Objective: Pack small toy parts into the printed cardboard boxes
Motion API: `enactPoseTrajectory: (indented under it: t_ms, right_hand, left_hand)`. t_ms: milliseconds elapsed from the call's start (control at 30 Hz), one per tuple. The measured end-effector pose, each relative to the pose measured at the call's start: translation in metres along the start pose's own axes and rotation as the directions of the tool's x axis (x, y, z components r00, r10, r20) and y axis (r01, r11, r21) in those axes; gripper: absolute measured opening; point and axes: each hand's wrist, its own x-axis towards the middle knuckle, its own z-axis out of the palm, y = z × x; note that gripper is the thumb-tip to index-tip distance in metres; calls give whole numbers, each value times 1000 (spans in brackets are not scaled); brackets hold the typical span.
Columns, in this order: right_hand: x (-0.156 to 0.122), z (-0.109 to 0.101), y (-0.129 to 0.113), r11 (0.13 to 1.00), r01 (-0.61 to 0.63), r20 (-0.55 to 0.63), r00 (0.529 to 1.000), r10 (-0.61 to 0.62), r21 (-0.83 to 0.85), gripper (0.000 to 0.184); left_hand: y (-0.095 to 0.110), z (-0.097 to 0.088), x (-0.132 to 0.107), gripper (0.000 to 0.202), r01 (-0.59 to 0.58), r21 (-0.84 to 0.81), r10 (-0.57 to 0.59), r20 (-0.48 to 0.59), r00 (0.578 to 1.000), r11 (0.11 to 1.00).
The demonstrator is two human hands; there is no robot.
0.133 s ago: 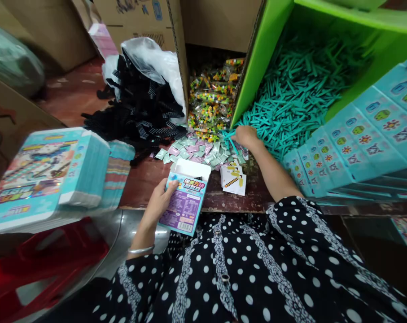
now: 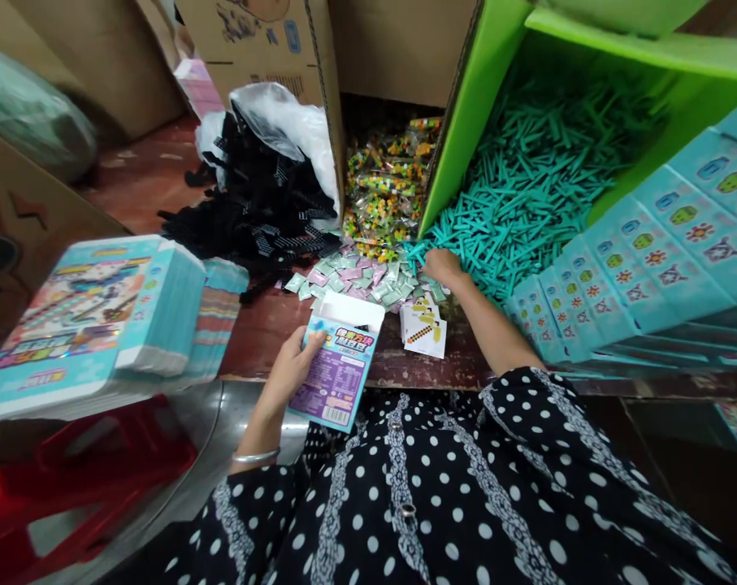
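small box [image 2: 337, 370] with blurred unreadable print, barcode label

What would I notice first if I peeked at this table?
Probably the bright green bin at the top right, spilling a heap of teal plastic sticks that the right hand rests on. Next, the small open blue and purple cardboard box held by the left hand at the table's near edge. Behind it lie colourful bead packets in a brown cardboard box and a black pile of plastic pieces.
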Motion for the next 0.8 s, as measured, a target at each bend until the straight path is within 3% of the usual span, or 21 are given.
enactPoseTrajectory:
  t_ms: [100, 133, 200, 267, 333, 433, 467, 500, 533, 600, 633, 700, 800]
  right_hand:
    - [-11, -8, 8, 998, -23, -68, 997, 28, 66, 32]
    - [-16, -15, 9, 994, 13, -81, 997, -4, 106, 31]
    - [-28, -28, 3, 948, 197, -75, 980, -184, 250, 26]
    - [-43, -38, -14, 810, 426, -55, 895, -443, 402, 18]
    - [-57, -41, -41, 674, 576, -21, 767, -641, 463, 14]
    - [-63, -37, -77, 550, 659, 55, 614, -787, 514, 12]
    - [-59, -36, -83, 516, 655, 44, 595, -803, 551, 16]
    - [-52, -35, -87, 510, 643, -4, 624, -782, 572, 21]
    - [-42, -35, -87, 543, 624, -81, 695, -714, 562, 24]
    - [-17, -38, -79, 702, 539, -303, 842, -446, 465, 30]
    - [-4, -40, -74, 783, 471, -423, 856, -296, 405, 32]
    - [23, -49, -62, 878, 361, -601, 791, -111, 314, 38]
    - [58, -66, -56, 922, 336, -714, 693, -103, 192, 48]
  left_hand:
    - [-2, -3, 0, 76, -6, 4, 6, -14, 1000, 1000]
    - [-2, -3, 0, 75, -7, 5, 7, -16, 1000, 1000]
    - [1, 0, 3, 73, -15, 3, 15, -10, 1000, 1000]
    - [6, 7, 6, 72, -32, -4, 32, 0, 999, 999]
    - [11, 14, 7, 70, -53, -14, 54, 3, 999, 998]
    - [14, 22, 5, 68, -69, -29, 69, -6, 998, 997]
    - [13, 22, 4, 68, -66, -36, 66, -10, 998, 997]
    - [11, 21, 2, 68, -60, -43, 59, -15, 998, 997]
    - [8, 19, 0, 69, -51, -49, 50, -23, 998, 997]
    - [2, 14, -4, 70, -33, -60, 30, -42, 999, 998]
    - [-2, 11, -5, 70, -24, -66, 21, -49, 999, 998]
    - [-8, 7, -7, 72, -11, -80, 7, -52, 999, 997]
    - [-11, 8, -5, 74, 1, -98, -4, -33, 999, 995]
